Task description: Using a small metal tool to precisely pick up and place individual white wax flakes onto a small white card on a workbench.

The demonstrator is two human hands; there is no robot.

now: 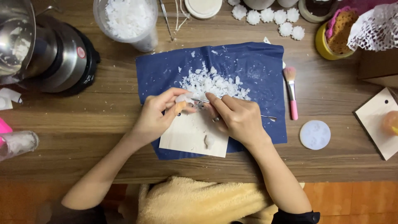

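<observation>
Mid-surface, on the blue sheet [257,70], sits a flake pile [213,85]: light, crumbly stuff. Left hand [155,116] pinches a small white wax piece [183,99], likely brittle, so grip its sides. Right hand [238,118] holds a thin metal tool [232,108].

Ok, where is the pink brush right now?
In the head view the pink brush lies on the wooden table, just off the right edge of the blue sheet, above the round white mould.
</observation>
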